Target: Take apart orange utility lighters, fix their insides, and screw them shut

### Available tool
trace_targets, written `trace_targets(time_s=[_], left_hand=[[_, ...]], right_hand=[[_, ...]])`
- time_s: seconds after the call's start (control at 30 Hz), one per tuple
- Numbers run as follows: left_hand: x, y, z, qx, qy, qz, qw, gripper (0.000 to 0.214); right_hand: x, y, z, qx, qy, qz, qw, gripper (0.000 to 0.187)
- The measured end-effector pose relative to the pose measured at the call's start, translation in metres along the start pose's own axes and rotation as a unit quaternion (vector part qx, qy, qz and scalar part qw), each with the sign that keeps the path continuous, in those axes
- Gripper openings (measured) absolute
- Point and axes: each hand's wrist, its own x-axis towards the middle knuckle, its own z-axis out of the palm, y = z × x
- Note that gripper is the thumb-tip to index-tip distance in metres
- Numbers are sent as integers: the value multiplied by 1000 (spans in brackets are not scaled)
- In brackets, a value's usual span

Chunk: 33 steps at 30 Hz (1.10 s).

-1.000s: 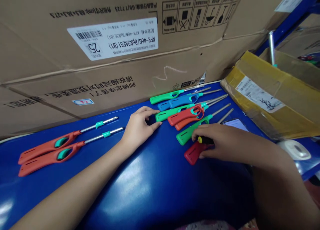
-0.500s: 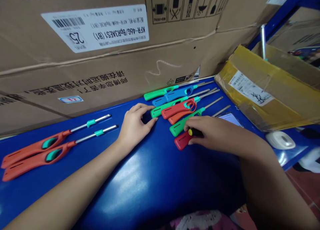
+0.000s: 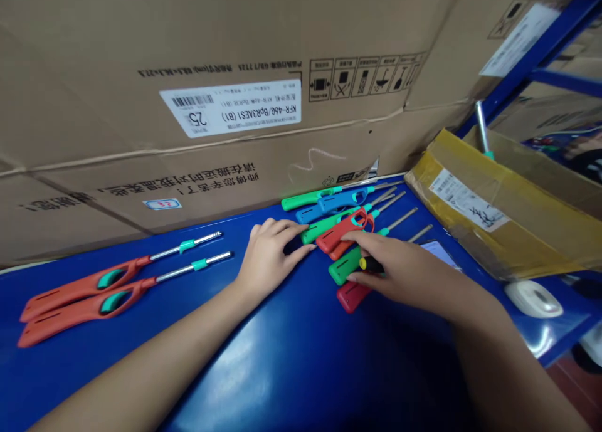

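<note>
Several long-nosed gas lighters lie in an overlapping row on the blue table, handles toward me. My left hand rests on the table, thumb and forefinger apart around the handle end of a green lighter. My right hand grips a black tool with a yellow end; the rest of it is hidden in the hand. Its forefinger reaches the red lighter, above another green lighter and a crimson lighter partly covered by the hand. A blue lighter lies farther back.
Two orange-red lighters lie at the left. A large cardboard carton stands along the back. At right are an open yellow-taped box with a lighter nose sticking up, a phone and a white oval object.
The view has shifted, so everything sits lower and mostly farther right. My right hand, with the black tool, has moved back across the row onto the red lighter. My left hand keeps its place.
</note>
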Motion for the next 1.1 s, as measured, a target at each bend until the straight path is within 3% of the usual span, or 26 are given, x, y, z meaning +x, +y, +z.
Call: trace_targets(time_s=[0.17,0.47,0.67,0.9,1.1], left_hand=[[-3,2,0,31,7,5,999,28],[2,10,6,92,-4,21,996,35],[0,15,7,72,21,-23,997,56],[19,1,5,15,32,-74,997,32],[37,-9,9,-38,32,-99,994,29]], right_hand=[[4,3,3,-23,-2,5,1000,66],[10,0,5,-66,7,11,998,55],[12,-11,3,-72,3,33,997,33],[11,-14,3,-82,-5,24,996,37],[10,-10,6,-69,-18,29,997,37]])
